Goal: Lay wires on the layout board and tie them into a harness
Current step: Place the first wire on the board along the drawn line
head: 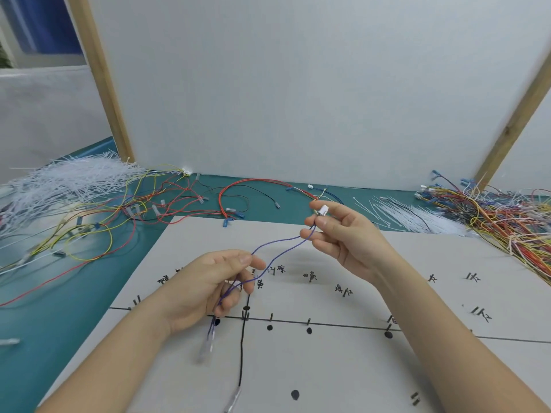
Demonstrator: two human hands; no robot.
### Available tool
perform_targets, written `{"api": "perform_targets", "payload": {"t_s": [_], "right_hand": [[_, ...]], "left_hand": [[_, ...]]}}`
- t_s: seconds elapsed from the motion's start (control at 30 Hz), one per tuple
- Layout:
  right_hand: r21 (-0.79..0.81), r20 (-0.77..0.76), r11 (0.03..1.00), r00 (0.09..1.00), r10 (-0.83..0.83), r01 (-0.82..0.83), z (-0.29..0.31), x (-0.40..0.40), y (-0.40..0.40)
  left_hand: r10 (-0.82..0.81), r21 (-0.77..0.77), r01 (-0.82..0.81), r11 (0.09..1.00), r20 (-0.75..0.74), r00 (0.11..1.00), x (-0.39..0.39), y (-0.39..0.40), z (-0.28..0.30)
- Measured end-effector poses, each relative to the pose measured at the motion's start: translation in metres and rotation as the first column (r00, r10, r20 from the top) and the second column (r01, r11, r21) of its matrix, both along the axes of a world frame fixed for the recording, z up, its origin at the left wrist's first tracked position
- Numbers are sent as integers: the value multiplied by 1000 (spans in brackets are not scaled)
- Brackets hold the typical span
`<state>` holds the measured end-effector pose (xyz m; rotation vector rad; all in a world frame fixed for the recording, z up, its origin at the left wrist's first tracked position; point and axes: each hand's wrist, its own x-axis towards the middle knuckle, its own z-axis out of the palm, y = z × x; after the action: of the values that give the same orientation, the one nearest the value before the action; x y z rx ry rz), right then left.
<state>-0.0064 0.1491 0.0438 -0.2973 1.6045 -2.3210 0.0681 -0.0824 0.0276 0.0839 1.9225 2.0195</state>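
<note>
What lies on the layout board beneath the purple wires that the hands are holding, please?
Beneath the purple wires the layout board shows drawn black lines, dots, small pegs, handwritten labels and a black wire. The left hand covers some labels and part of the horizontal line.

Wire-harness assembly bench in a workshop. Grey layout board (328,368) with pegs, drawn lines and handwritten labels at 6 o'clock; white cable ties (68,180) heaped at 10 o'clock; multicoloured wire bundle (504,216) at 2 o'clock on teal bench (74,293).
</note>
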Motion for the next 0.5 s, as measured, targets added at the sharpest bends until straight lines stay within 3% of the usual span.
{"api": "perform_targets", "payload": {"t_s": [0.2,0.5], "right_hand": [[116,-55,991,997,-53,59,-7,-7,3],[100,-128,995,992,4,8,-15,-4,-8]], "left_hand": [[7,-72,-6,997,22,1000,-5,-1,0],[33,-79,-33,996,-1,999,-12,12,-3]]}}
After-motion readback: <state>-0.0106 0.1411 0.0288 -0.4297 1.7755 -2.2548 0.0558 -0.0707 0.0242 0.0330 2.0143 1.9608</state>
